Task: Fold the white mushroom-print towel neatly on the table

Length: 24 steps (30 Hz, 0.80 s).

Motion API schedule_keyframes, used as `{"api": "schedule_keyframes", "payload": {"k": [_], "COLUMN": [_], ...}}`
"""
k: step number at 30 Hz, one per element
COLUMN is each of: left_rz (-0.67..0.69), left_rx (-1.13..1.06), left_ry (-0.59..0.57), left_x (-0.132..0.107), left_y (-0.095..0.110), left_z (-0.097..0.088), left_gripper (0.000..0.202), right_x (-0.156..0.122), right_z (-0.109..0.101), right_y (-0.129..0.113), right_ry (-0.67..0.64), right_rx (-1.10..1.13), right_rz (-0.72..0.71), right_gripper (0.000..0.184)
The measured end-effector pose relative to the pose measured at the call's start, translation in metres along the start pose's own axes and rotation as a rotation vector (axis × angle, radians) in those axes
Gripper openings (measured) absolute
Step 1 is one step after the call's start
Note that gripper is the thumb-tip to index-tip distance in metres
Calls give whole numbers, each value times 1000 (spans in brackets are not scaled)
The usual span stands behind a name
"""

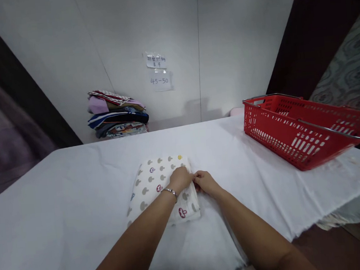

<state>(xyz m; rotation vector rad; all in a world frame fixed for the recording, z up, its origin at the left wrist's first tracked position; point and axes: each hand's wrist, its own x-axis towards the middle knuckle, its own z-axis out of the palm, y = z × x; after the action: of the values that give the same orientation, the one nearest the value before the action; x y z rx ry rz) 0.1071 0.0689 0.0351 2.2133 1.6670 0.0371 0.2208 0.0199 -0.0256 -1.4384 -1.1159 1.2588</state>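
Note:
A white cloth (152,180) printed with grey, red, blue and yellow mushroom shapes lies folded into a flat rectangle on the white-covered table (77,195). My left hand (181,178), with a silvery bracelet at the wrist, rests over the right part of the cloth, its fingers closed at the right edge. Just to the right, my right hand (206,183) pinches that same edge, its fingertips close to those of my left hand. The fingertips of my left hand are mostly hidden behind its knuckles.
A red plastic basket (272,132) with metal handles stands at the table's right side. Folded fabrics (117,115) are stacked at the back left, against the pale wall (236,32). Paper labels (160,81) are taped there. The table's front edge shows below my arms.

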Motion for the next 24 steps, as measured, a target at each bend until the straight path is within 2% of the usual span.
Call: {"api": "schedule_keyframes", "payload": {"k": [6, 9, 13, 15, 17, 20, 22, 24], "left_rz": [25, 12, 78, 143, 248, 403, 445, 454], "left_rx": [88, 91, 8, -30, -15, 4, 4, 9], "left_ry": [4, 71, 128, 170, 267, 359, 382, 389], "left_x": [-4, -12, -28, -39, -52, -68, -73, -74], "left_y": [5, 8, 1, -7, -14, -21, -22, -22], "left_z": [4, 6, 5, 5, 8, 19, 27, 35], "left_gripper": [32, 30, 28, 29, 27, 26, 32, 36], "right_x": [-4, -6, -7, -6, -5, 0, 7, 19], "right_z": [-2, -3, -7, -8, -6, 6, 19, 30], "right_y": [-4, -7, -9, -11, -14, -25, -37, -48], "right_ry": [-60, -67, 7, 72, 132, 160, 110, 16], "right_rx": [23, 28, 18, 19, -17, -238, -451, -663], "right_rz": [44, 55, 13, -22, -120, -410, -571, -618], "right_gripper": [9, 7, 3, 7, 13, 21, 30, 42]}}
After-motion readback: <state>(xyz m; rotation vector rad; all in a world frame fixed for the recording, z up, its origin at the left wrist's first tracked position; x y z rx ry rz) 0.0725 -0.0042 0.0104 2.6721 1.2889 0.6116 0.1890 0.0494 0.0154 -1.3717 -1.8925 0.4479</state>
